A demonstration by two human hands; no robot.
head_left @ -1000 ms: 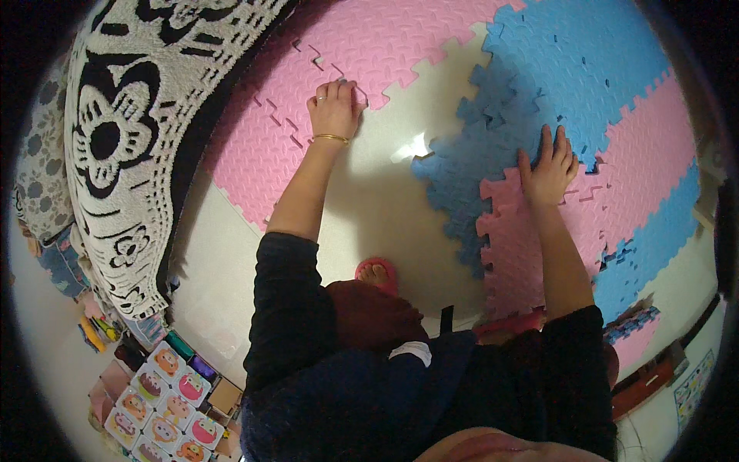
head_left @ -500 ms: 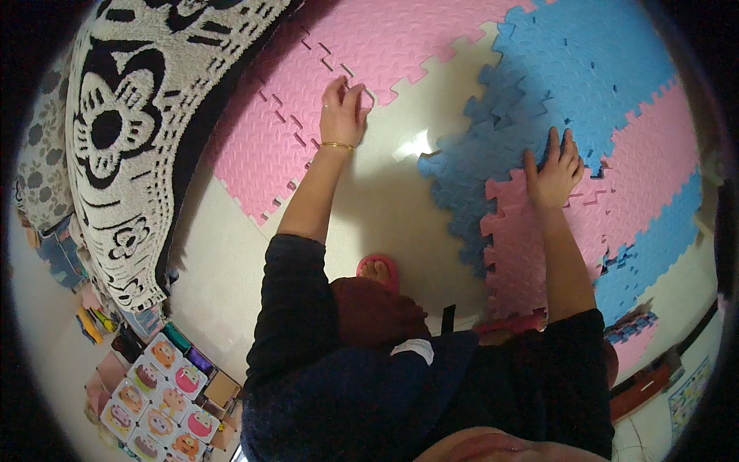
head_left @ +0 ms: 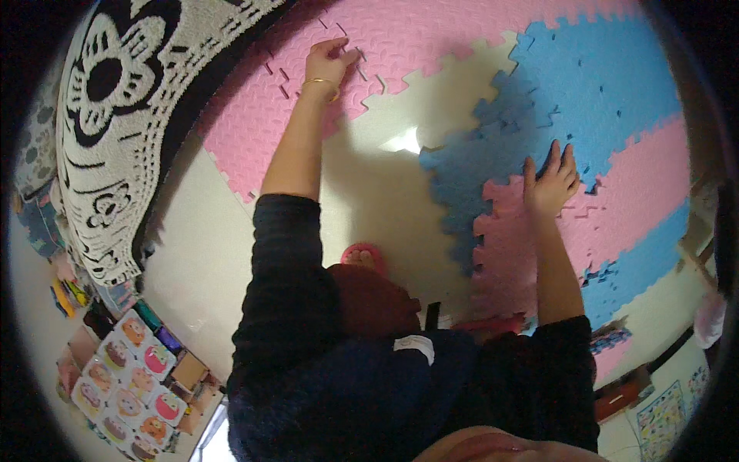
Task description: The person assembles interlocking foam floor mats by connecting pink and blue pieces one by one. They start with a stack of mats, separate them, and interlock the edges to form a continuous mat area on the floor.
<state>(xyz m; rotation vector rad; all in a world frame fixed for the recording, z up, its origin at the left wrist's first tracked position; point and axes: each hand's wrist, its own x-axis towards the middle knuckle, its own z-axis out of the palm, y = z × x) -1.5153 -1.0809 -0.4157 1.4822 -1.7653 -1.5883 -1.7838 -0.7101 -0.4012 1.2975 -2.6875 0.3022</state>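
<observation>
My left hand (head_left: 332,58) reaches far forward and rests on the pink foam puzzle mat (head_left: 254,131) at the toothed seam between two pink tiles, fingers curled at the joint. A gold bangle sits on that wrist. My right hand (head_left: 550,182) lies flat with fingers spread on the edge where a nearer pink foam tile (head_left: 516,254) meets the blue foam tiles (head_left: 585,100). Neither hand lifts a tile. Bare cream floor (head_left: 385,177) shows between the two mat sections.
A black-and-white flower-patterned rug (head_left: 115,115) lies folded at the left. A colourful picture board (head_left: 127,385) and small items sit at the lower left. My foot in a pink slipper (head_left: 362,256) stands on the floor. More pink and blue tiles (head_left: 639,254) extend to the right.
My left hand has slid further forward along the pink mat's seam. My right hand stays pressed at the pink and blue joint.
</observation>
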